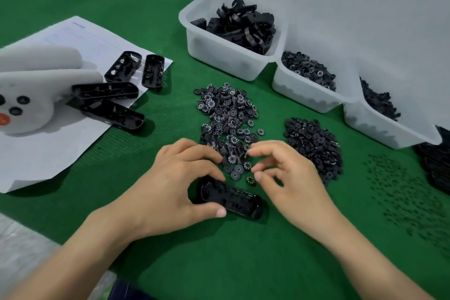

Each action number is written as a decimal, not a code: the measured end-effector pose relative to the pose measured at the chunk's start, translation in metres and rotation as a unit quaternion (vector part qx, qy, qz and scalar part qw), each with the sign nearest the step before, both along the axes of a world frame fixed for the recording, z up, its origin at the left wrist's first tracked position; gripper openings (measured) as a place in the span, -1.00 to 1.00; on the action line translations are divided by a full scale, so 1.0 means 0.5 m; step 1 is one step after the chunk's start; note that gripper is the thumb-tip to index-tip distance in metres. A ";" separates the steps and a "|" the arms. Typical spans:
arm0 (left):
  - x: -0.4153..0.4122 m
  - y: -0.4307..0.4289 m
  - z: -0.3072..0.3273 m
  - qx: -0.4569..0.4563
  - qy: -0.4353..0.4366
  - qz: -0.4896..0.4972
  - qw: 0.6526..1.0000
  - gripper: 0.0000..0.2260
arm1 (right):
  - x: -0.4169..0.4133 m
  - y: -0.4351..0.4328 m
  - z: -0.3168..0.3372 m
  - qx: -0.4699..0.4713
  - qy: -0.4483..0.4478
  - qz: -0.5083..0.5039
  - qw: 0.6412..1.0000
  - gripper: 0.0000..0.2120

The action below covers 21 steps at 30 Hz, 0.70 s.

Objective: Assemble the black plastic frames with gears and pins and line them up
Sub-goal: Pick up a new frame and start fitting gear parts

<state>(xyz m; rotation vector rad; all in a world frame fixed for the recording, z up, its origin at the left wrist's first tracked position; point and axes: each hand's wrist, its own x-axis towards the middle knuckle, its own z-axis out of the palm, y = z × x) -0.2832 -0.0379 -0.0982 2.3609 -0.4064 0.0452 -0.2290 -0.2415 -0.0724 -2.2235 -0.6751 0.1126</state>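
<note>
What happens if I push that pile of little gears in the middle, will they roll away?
The gear pile would probably spread rather than move as one, since the pieces lie loose. Most lie flat on the green mat, so they would likely slide, not roll; a few tipped on edge might roll. They look small and light.

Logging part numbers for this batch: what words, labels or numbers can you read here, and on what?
No text can be read.
White paper sheet: blue heading and faint print, too blurred.
Gear pile: white marks round the faces, too small to read.
</note>
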 end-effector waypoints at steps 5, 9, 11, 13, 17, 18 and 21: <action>-0.004 -0.001 -0.002 0.011 -0.015 0.004 1.000 -0.52 | -0.018 -0.017 -0.016 -0.054 -0.056 -0.046 0.996 -0.74; -0.012 0.004 -0.001 0.013 -0.017 0.026 0.999 -0.49 | -0.010 -0.014 -0.014 -0.116 -0.045 -0.035 0.992 -0.86; -0.012 0.005 0.000 0.001 -0.009 0.027 1.000 -0.54 | -0.004 -0.011 -0.008 -0.120 -0.024 -0.020 0.992 -0.86; -0.011 0.006 0.000 -0.002 -0.005 0.022 1.000 -0.57 | 0.001 -0.009 -0.003 -0.104 -0.013 -0.009 0.994 -0.86; -0.011 0.006 -0.002 0.004 0.002 0.014 1.000 -0.56 | -0.002 -0.016 -0.002 -0.080 -0.020 0.006 0.997 -0.83; -0.011 0.006 -0.002 0.005 0.002 0.013 1.000 -0.55 | -0.004 -0.020 -0.003 -0.082 -0.019 0.012 0.996 -0.83; -0.011 0.005 -0.001 0.005 0.001 0.012 1.000 -0.53 | -0.007 -0.031 -0.006 -0.079 -0.016 0.017 0.997 -0.82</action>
